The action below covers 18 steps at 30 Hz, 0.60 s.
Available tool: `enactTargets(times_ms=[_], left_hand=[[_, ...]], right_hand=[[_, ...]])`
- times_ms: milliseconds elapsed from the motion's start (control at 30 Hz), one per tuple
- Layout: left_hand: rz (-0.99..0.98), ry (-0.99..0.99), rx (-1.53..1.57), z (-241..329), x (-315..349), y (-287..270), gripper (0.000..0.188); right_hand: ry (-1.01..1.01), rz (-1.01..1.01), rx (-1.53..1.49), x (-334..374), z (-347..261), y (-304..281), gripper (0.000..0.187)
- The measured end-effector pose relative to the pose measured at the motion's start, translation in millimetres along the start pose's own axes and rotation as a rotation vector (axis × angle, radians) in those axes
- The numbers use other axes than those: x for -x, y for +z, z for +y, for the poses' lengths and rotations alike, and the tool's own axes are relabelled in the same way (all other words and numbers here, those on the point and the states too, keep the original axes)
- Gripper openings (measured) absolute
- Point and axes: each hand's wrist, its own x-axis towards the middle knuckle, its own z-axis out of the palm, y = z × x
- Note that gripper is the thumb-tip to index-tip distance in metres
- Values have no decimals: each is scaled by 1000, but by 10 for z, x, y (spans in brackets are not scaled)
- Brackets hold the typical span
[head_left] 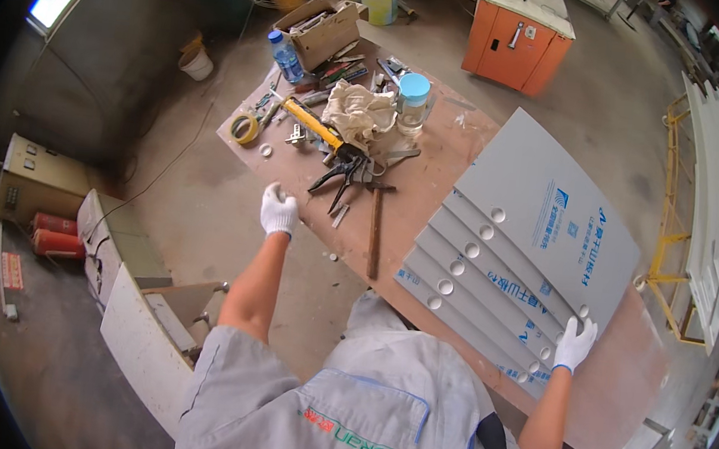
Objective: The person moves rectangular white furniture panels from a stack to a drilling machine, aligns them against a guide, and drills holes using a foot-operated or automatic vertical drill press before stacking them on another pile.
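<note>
Panels (520, 250) under the right hand (575, 343), its grip unclear, want light, even pressure; the left hand (278, 211) hangs loose, empty.

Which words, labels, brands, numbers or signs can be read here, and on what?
I won't transcribe wording, only locate it:
Top grey panel: blue printing and logos, partly legible.
Panels beneath: blue printing, partly covered.
Grey work shirt: green and red lettering, legible.
Yellow-green bucket: label too small to read.
Red sign: too small to read.
</note>
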Motion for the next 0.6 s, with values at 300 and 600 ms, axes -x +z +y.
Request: enactTargets(times_ms=[300, 600], left_hand=[[-155, 185, -291, 478, -496, 509, 51], [-463, 755, 395, 2327, 699, 1010, 44]], right_hand=[[464, 38, -357, 487, -395, -664, 52], [313, 48, -409, -124, -30, -740, 74]])
